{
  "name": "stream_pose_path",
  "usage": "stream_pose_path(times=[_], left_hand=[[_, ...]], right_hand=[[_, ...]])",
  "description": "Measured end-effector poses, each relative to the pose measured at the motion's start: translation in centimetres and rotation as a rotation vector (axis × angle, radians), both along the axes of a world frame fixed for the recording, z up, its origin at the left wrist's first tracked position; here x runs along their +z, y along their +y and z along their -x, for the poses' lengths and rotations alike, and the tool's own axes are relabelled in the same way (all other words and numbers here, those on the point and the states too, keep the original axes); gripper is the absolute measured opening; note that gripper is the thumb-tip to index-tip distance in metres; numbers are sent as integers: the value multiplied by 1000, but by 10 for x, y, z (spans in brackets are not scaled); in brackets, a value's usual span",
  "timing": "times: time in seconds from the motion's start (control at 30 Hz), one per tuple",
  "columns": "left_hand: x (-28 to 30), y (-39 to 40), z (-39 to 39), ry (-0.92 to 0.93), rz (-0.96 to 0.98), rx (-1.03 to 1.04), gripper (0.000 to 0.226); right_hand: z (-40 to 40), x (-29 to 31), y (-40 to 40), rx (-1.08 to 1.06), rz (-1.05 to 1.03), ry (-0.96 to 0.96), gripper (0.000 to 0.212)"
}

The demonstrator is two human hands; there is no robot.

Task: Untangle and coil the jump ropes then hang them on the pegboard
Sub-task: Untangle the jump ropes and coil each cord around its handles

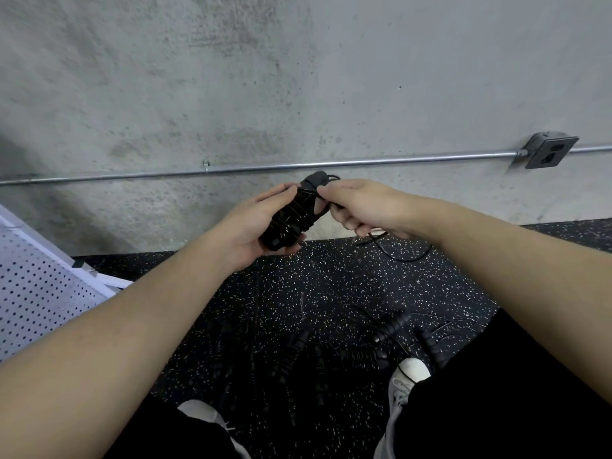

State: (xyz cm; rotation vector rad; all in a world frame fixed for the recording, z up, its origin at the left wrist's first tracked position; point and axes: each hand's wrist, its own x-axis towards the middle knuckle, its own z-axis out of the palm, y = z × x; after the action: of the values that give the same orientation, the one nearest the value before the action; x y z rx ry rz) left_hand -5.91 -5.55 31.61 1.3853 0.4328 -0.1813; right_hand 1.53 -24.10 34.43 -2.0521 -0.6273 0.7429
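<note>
No readable text, labels, brands or numbers on anything in view.

Two hands (258, 223), one pegboard (39, 293).

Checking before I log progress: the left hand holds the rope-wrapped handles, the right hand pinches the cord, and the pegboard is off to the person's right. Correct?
One thing is wrong: the pegboard is at the person's left, leaning by the wall, not the right, as the head view shows. The rest stands: the left hand holds the rope-wrapped handles and the right hand pinches the cord.
</note>
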Motion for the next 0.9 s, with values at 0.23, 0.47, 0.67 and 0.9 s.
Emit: stream_pose_path(times=[0.23, 0.47, 0.67, 0.9], left_hand=[[7, -4, 3, -44, 129, 93, 44], [12, 0, 8, -61, 237, 81, 48], [16, 0, 9, -97, 250, 106, 42], [22, 12, 15, -191, 336, 58, 39]], right_hand=[[3, -1, 3, 28, 13, -48, 42], [3, 2, -5, 121, -100, -7, 33], [1, 4, -8, 149, -75, -81, 36], [-3, 8, -16, 166, 19, -35, 43]])
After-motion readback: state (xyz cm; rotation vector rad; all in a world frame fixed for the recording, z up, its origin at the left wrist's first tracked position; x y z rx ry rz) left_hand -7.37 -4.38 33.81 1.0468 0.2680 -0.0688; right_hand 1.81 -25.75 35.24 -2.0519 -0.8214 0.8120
